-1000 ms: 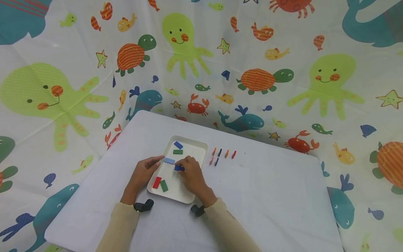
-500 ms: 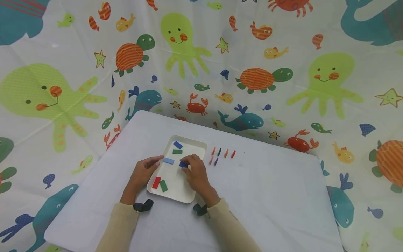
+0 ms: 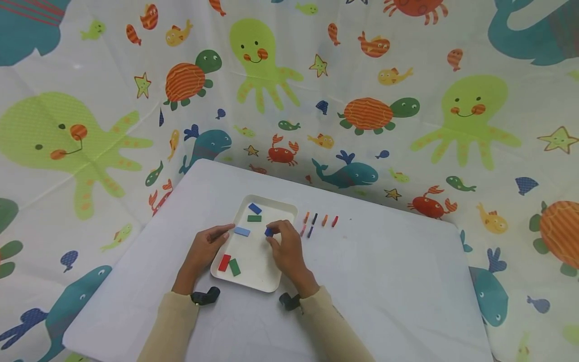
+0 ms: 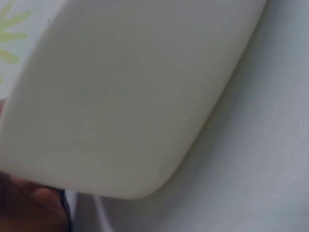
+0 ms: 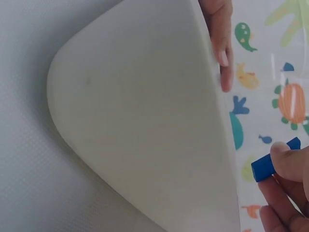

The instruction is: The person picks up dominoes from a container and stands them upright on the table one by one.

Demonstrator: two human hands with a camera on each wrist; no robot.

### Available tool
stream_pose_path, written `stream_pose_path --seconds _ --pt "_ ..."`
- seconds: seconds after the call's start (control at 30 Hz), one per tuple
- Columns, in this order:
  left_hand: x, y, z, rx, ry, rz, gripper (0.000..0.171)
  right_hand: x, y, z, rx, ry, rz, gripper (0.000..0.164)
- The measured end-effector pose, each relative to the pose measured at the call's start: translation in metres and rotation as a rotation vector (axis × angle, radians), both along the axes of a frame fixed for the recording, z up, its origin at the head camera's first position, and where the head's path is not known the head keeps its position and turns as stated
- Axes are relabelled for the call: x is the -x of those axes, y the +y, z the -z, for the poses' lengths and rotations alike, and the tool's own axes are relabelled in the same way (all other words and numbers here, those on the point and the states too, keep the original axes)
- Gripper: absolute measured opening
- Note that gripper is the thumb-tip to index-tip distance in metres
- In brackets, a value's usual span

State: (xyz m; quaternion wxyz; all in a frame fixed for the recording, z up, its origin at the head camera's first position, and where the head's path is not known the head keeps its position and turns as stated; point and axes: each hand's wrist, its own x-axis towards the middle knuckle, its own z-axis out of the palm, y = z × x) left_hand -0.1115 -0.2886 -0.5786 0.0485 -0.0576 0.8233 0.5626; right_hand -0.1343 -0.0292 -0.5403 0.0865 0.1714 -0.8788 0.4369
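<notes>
My right hand (image 3: 288, 249) pinches a small blue block (image 5: 271, 162) between thumb and fingertips, over the right part of a shallow white tray (image 3: 255, 279). Curled at the tray's left rim, my left hand (image 3: 209, 246) holds it with thumb and fingers; some of its fingers (image 5: 222, 48) show past the rim in the right wrist view. Inside the tray lie another blue block (image 3: 255, 208), a green block (image 3: 254, 218), a light blue block (image 3: 242, 231), a red block (image 3: 224, 262) and a second green block (image 3: 234, 267). The left wrist view mostly shows the tray's outside (image 4: 120, 96).
Right of the tray, several thin sticks (image 3: 324, 220) in orange, red, pink and dark blue lie in two rows. The white-covered table (image 3: 384, 286) meets a sea-animal curtain (image 3: 298, 85) at its back and sides. Each wrist wears a black camera (image 3: 205, 295).
My right hand has lifted the blue block from the middle of the tray and carried it rightward, turning it more upright. The left hand stays at the rim.
</notes>
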Motion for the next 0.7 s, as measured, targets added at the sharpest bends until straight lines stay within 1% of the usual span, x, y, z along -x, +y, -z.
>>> stream_pose_path --seconds 0.2,0.33,0.7 --pt "0.000 -0.001 0.001 0.003 0.001 -0.001 0.040 0.004 0.005 0.003 0.017 0.037 0.024 0.031" --pt "0.000 -0.001 0.002 0.010 0.000 0.000 0.041 0.005 0.009 0.002 0.051 0.031 0.029 0.031" --pt "0.000 0.000 0.000 0.017 -0.003 0.005 0.041 0.010 0.020 0.001 0.062 -0.006 0.094 0.033"
